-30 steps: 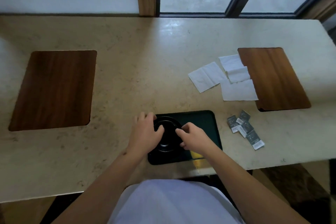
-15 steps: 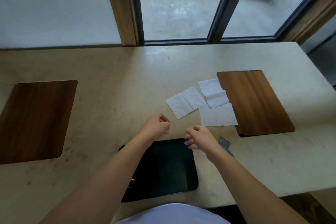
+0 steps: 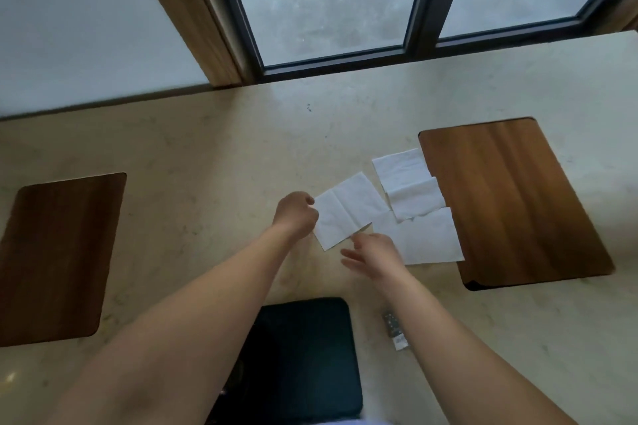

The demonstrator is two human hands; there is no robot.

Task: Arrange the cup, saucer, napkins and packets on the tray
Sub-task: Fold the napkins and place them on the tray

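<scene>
Several white napkins lie on the beige table right of centre. The nearest napkin [image 3: 345,209] is unfolded flat. My left hand [image 3: 297,214] has curled fingers at that napkin's left corner; whether it pinches the paper is unclear. My right hand [image 3: 374,252] reaches with straight fingers, its fingertips at the napkin's near corner, and holds nothing. Three more napkins [image 3: 419,238] overlap beside the right wooden inset. The dark tray [image 3: 310,355] sits near the front edge, its left part covered by my left forearm. One grey packet [image 3: 393,328] shows beside my right forearm. Cup and saucer are hidden.
Two dark wooden insets are set into the table, one at the left [image 3: 58,259] and one at the right [image 3: 507,200]. A window with dark frames [image 3: 419,10] and a wooden post [image 3: 193,10] run along the table's far edge.
Both hands have left the tray and travelled forward to the nearest napkin. The view has tilted up, so the tray now sits lower in the frame.
</scene>
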